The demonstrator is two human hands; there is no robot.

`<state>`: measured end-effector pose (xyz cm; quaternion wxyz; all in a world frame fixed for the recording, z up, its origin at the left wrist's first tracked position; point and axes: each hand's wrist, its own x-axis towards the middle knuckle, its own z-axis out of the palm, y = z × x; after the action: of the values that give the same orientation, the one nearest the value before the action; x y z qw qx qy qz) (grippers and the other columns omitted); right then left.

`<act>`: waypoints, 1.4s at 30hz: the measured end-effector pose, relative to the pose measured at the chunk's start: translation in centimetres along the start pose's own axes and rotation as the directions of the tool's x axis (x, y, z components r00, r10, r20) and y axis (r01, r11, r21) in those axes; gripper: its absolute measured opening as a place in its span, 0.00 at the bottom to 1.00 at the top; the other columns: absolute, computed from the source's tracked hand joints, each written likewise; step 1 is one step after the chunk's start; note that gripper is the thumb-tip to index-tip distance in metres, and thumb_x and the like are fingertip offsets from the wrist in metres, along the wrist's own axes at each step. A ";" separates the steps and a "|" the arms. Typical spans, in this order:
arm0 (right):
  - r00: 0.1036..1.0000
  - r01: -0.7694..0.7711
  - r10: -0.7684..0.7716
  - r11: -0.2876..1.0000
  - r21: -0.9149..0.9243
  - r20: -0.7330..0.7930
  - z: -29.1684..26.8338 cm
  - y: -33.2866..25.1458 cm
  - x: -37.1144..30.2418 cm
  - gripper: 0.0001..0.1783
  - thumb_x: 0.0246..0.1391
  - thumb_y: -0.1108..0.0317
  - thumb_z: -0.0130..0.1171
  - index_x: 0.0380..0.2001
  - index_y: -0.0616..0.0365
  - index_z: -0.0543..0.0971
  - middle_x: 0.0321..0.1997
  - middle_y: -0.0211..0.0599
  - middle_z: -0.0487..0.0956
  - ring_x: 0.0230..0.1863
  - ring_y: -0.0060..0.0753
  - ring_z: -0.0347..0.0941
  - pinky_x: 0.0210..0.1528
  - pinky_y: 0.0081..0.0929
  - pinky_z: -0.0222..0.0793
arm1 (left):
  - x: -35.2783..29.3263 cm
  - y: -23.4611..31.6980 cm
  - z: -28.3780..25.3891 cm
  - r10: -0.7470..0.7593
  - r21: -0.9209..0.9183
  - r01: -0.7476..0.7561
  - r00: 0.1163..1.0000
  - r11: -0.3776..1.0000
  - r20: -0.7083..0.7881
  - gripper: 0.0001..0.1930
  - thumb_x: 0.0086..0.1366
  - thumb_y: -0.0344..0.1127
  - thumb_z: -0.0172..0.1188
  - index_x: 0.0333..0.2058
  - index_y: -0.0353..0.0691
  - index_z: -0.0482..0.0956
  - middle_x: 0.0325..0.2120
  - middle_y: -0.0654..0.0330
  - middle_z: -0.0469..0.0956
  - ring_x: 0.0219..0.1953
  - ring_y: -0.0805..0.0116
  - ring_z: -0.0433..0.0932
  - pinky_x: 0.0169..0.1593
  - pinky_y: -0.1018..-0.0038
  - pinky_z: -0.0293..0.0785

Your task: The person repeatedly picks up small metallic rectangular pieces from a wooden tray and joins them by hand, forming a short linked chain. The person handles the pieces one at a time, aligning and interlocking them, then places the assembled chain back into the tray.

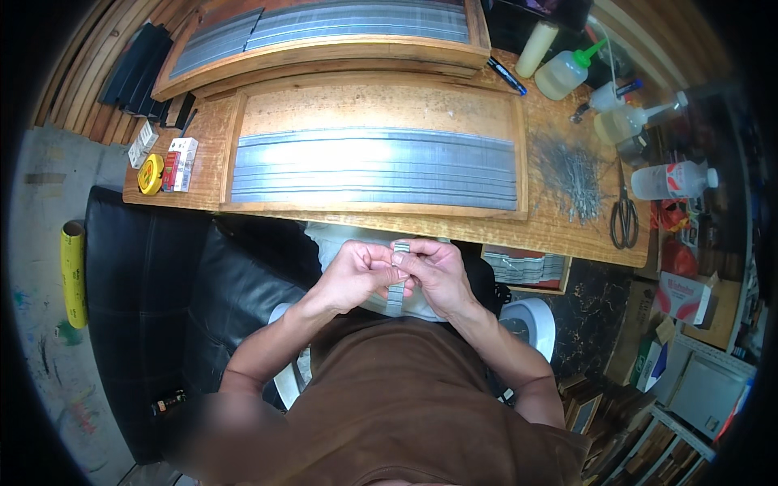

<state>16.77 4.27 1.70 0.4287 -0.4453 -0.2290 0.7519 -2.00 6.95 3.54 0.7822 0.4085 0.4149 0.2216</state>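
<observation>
In front of my lap, both hands pinch a narrow grey strip with cross bands (pixel 395 299), which looks like a segmented band. It stands roughly upright, its lower end hanging below my fingers. My left hand (pixel 355 274) closes on it from the left with thumb and fingers. From the other side my right hand (pixel 435 271) grips it near the top, thumb across its front. Fingers hide the strip's middle part. Just beyond my hands, on the wooden table, a shallow wooden tray (pixel 523 154) holds rows of thin grey strips (pixel 373 166).
Another wooden tray (pixel 324 61) of grey strips sits farther back. On the right are a heap of thin wires (pixel 579 182), black scissors (pixel 624 220), squeeze bottles (pixel 563 74) and a water bottle (pixel 673 180). A yellow tape measure (pixel 151 173) lies left; a black sofa (pixel 146 308) stands below.
</observation>
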 end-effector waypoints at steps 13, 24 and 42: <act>0.998 0.054 -0.054 0.998 -0.011 0.042 -0.6 0.9 1.1 0.08 0.66 0.72 0.65 0.41 0.67 0.86 0.29 0.31 0.82 0.24 0.16 0.75 0.27 0.16 0.72 | 0.8 0.6 -1.4 -0.035 -0.017 0.035 0.999 0.999 0.035 0.06 0.72 0.30 0.64 0.41 0.36 0.87 0.34 0.60 0.89 0.36 0.74 0.87 0.33 0.81 0.76; 0.994 0.100 -0.093 0.983 -0.155 0.053 -1.0 0.5 -0.5 0.10 0.64 0.75 0.67 0.46 0.71 0.85 0.33 0.35 0.83 0.26 0.18 0.78 0.26 0.17 0.74 | -0.5 -2.3 0.0 0.023 -0.122 -0.013 0.997 0.992 0.075 0.07 0.71 0.27 0.66 0.46 0.36 0.88 0.36 0.57 0.89 0.39 0.73 0.87 0.41 0.79 0.79; 0.999 0.037 -0.035 0.998 -0.044 0.028 -0.5 0.1 0.6 0.08 0.67 0.70 0.65 0.37 0.65 0.85 0.27 0.30 0.82 0.23 0.14 0.74 0.26 0.14 0.70 | 0.9 0.4 -1.3 -0.063 -0.096 0.070 0.995 0.993 0.078 0.06 0.70 0.30 0.66 0.42 0.37 0.88 0.35 0.59 0.89 0.37 0.72 0.88 0.32 0.82 0.78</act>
<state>17.03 4.68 1.06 0.4289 -0.4404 -0.2597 0.7447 -2.56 8.40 3.04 0.8233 0.3633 0.3874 0.2004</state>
